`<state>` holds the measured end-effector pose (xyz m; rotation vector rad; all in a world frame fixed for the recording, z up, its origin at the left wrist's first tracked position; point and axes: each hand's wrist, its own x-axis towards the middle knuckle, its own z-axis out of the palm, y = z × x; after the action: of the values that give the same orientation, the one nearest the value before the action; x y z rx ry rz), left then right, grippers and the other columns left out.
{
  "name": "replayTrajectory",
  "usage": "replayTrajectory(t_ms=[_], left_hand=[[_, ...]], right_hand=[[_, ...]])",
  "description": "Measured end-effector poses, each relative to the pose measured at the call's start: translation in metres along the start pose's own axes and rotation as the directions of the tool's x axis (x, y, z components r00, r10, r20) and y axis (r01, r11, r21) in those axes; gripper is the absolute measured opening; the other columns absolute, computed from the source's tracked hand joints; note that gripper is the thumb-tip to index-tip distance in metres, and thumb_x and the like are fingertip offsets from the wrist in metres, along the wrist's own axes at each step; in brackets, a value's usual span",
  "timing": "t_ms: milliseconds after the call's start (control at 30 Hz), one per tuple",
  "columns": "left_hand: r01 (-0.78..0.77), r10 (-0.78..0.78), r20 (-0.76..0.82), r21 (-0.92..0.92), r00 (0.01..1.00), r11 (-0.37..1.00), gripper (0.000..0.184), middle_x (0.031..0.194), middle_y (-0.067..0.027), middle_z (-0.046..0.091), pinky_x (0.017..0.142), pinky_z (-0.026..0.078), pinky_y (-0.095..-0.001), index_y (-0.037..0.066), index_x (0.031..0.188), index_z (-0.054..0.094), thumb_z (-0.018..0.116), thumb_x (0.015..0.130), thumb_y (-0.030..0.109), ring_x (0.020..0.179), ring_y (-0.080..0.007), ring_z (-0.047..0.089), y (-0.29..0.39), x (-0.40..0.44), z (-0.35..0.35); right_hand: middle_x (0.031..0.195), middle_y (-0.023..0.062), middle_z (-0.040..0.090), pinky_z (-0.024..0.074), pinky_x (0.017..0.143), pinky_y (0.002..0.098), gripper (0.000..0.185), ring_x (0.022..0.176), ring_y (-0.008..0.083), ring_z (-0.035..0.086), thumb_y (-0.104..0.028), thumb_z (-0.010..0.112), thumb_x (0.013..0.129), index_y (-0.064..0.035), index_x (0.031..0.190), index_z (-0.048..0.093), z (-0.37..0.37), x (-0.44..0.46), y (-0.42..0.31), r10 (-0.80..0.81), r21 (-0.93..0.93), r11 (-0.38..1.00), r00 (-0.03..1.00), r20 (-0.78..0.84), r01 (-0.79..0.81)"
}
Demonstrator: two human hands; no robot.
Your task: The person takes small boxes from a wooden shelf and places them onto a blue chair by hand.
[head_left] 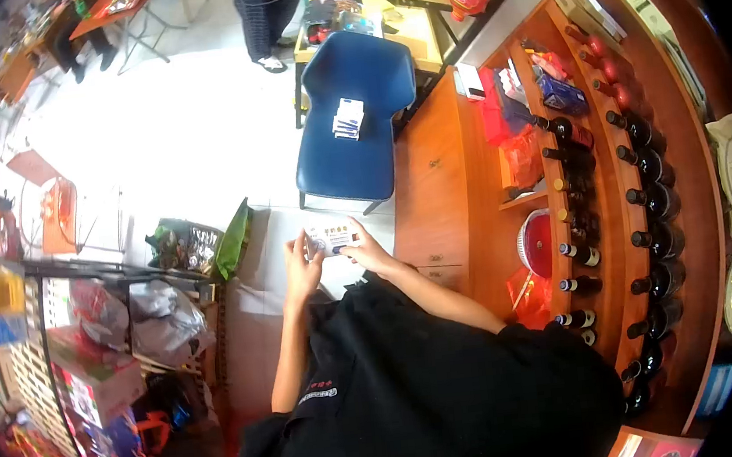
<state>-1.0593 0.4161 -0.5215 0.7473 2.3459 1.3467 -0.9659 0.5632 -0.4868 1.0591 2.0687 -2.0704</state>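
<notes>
A small white box or card with printed characters is held up in front of my chest. My left hand grips its left end, and my right hand grips its right end, thumbs on the near face. Beyond my hands stands a blue chair, with a small stack of white packets lying on its seat.
Wine bottles fill a wooden rack on the right, beside a wooden cabinet. Bags crowd a shelf at the left. A green bag is on the floor. A person stands behind the chair.
</notes>
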Motion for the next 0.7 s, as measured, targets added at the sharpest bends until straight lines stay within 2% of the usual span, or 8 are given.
replayTrajectory(t_ms=[67,100,167,233,400,500,533,700], left_hand=[[0.096,-0.087,0.077,-0.118,0.993,0.988,0.056,0.117,-0.0211,0.043,0.087,0.044,-0.037,-0.005,0.127,0.043,0.062,0.076,0.008,0.105,-0.0314,0.05,-0.006,0.017,0.003],[0.097,-0.085,0.104,-0.11,0.991,0.989,0.056,0.117,-0.0211,0.043,0.087,0.044,-0.037,-0.005,0.127,0.043,0.062,0.076,0.008,0.105,-0.0314,0.05,-0.005,0.028,0.004],[0.163,-0.142,0.129,-0.175,0.981,0.971,0.051,0.115,-0.0209,0.044,0.086,0.046,-0.0374,-0.005,0.124,0.045,0.062,0.077,0.007,0.101,-0.0314,0.053,-0.006,0.05,0.008],[0.119,-0.104,0.132,-0.11,0.986,0.987,0.045,0.111,-0.0203,0.048,0.083,0.048,-0.0372,-0.005,0.119,0.047,0.061,0.078,0.006,0.095,-0.0304,0.057,-0.014,0.082,0.018],[0.298,-0.235,0.282,-0.209,0.93,0.931,0.04,0.104,-0.0181,0.056,0.075,0.051,-0.0342,-0.005,0.116,0.049,0.059,0.078,0.002,0.09,-0.0261,0.061,-0.017,0.175,0.057],[0.38,-0.291,0.366,-0.2,0.884,0.903,0.04,0.104,-0.0179,0.056,0.076,0.051,-0.0337,-0.004,0.116,0.049,0.058,0.078,0.002,0.09,-0.0259,0.061,-0.024,0.245,0.097],[0.378,-0.287,0.378,-0.196,0.88,0.905,0.039,0.105,-0.0176,0.056,0.078,0.051,-0.0341,-0.004,0.116,0.049,0.058,0.079,0.003,0.091,-0.0257,0.061,-0.025,0.269,0.112],[0.327,-0.238,0.353,-0.219,0.905,0.919,0.036,0.107,-0.0175,0.055,0.085,0.048,-0.0354,-0.002,0.114,0.053,0.058,0.081,0.011,0.096,-0.0275,0.059,-0.098,0.393,0.225]], right_hand=[[0.111,0.017,0.056,0.048,0.079,0.0294,0.084,0.096,0.0226,0.058,-0.003,0.063,0.074,-0.0018,0.143,0.015,-0.002,0.015,0.001,0.057,-0.008,0.998,0.998,-0.007,-0.057],[0.111,0.017,0.056,0.048,0.079,0.0294,0.084,0.096,0.0226,0.058,-0.003,0.063,0.074,-0.0018,0.143,0.015,-0.005,0.027,0.01,0.071,0.011,0.997,0.997,-0.023,-0.07],[0.108,0.0136,0.053,0.0485,0.06,0.0262,0.082,0.079,0.0149,0.057,-0.007,0.065,0.076,-0.008,0.143,0.018,-0.011,0.057,0.037,0.002,-0.082,0.997,0.998,-0.065,-0.007],[0.109,0.0161,0.054,0.0479,0.06,0.0265,0.072,0.077,0.0164,0.058,-0.007,0.065,0.076,0.0003,0.135,0.025,-0.019,0.084,0.049,0.042,-0.104,0.993,0.99,-0.138,-0.056],[0.104,0.0156,0.057,0.0483,0.068,0.0303,0.061,0.078,0.0185,0.06,-0.009,0.065,0.075,0.001,0.125,0.033,-0.059,0.159,0.054,0.126,-0.107,0.983,0.971,-0.205,-0.15],[0.107,0.0174,0.057,0.0435,0.088,0.0327,0.059,0.097,0.0253,0.057,-0.009,0.065,0.074,0.0015,0.124,0.036,-0.094,0.22,0.056,0.078,-0.051,0.994,0.96,-0.268,-0.095],[0.116,0.0195,0.052,0.0386,0.095,0.0326,0.061,0.109,0.0273,0.051,-0.008,0.064,0.072,0.0009,0.126,0.036,-0.105,0.247,0.06,0.091,0.011,0.996,0.96,-0.264,-0.091],[0.126,0.0207,0.042,0.0339,0.101,0.037,0.064,0.121,0.0308,0.04,-0.006,0.064,0.07,0.0011,0.127,0.038,-0.169,0.379,0.081,0.099,-0.08,0.987,0.913,-0.397,-0.142]])
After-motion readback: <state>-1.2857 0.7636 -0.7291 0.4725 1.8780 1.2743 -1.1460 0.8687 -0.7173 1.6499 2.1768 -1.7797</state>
